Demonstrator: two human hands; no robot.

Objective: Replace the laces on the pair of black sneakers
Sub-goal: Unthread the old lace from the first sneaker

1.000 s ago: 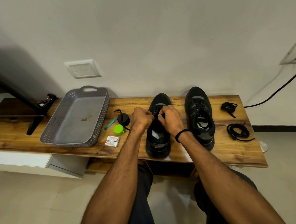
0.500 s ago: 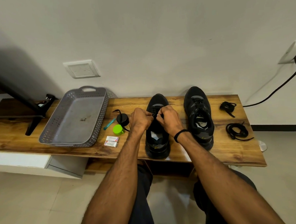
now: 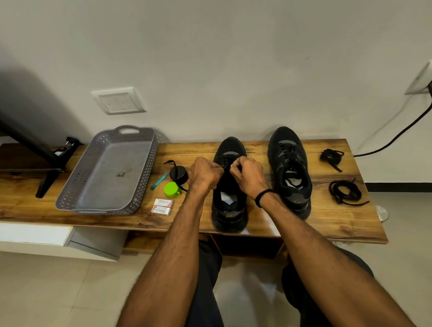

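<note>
Two black sneakers stand side by side on a wooden bench (image 3: 263, 236), toes toward the wall. Over the lacing of the left sneaker (image 3: 231, 207), my left hand (image 3: 205, 174) and my right hand (image 3: 248, 173) sit close together with fingers curled, each pinching the black lace (image 3: 225, 160) at the eyelets. The lace ends are hidden under my fingers. The right sneaker (image 3: 289, 169) stands alone, laced. Two loose bundles of black laces lie at the bench's right end, one further back (image 3: 331, 156) and one nearer (image 3: 345, 191).
A grey perforated tray (image 3: 86, 195) sits at the left. Between it and the shoe lie a black round cap (image 3: 178, 174), a green cap (image 3: 171, 189), a teal stick (image 3: 159, 181) and two small white boxes (image 3: 162, 206). A black stand (image 3: 50, 169) is far left.
Both hands have stayed on the left sneaker's lacing, drawing slightly closer together. The view has shifted a little.
</note>
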